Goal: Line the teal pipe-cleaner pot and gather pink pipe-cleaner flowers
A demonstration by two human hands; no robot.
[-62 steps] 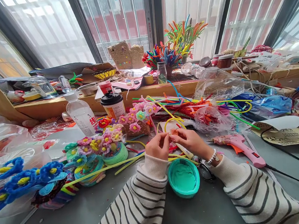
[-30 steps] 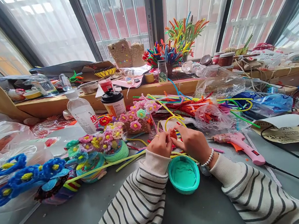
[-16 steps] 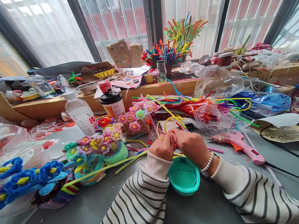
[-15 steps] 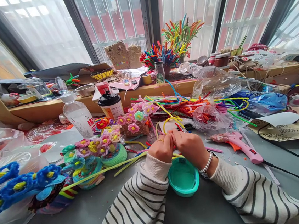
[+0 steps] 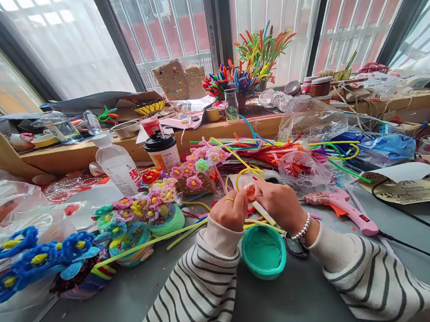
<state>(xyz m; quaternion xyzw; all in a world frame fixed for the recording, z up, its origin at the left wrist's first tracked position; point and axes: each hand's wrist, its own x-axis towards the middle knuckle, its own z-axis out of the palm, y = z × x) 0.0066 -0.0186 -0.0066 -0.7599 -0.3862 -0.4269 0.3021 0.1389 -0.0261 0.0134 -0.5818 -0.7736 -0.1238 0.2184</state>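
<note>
My left hand [image 5: 228,212] is closed, thumb and fingers pinched together. Close beside it my right hand [image 5: 277,204] is closed too. Between their fingertips shows a small orange piece [image 5: 249,192], partly hidden; its kind is unclear. A pale flat strip [image 5: 262,212] sticks out below the right hand's fingers. Just below both hands a teal bowl [image 5: 266,273] with a soft-looking rim stands on the grey table, its inside facing up. A dark round-rimmed object [image 5: 297,248] lies beneath my right wrist, mostly covered.
A pink glue gun [image 5: 343,209] with a black cord lies to the right. At left stand fuzzy blue flowers [image 5: 39,259] and pots of pastel flowers [image 5: 128,216]. Behind are a water bottle [image 5: 117,163], a lidded cup [image 5: 161,152] and heaped pipe cleaners [image 5: 263,150].
My hands have drawn slightly apart, and the orange piece and pale strip now show between and below them. Another person's hand at the far right edge has left the view.
</note>
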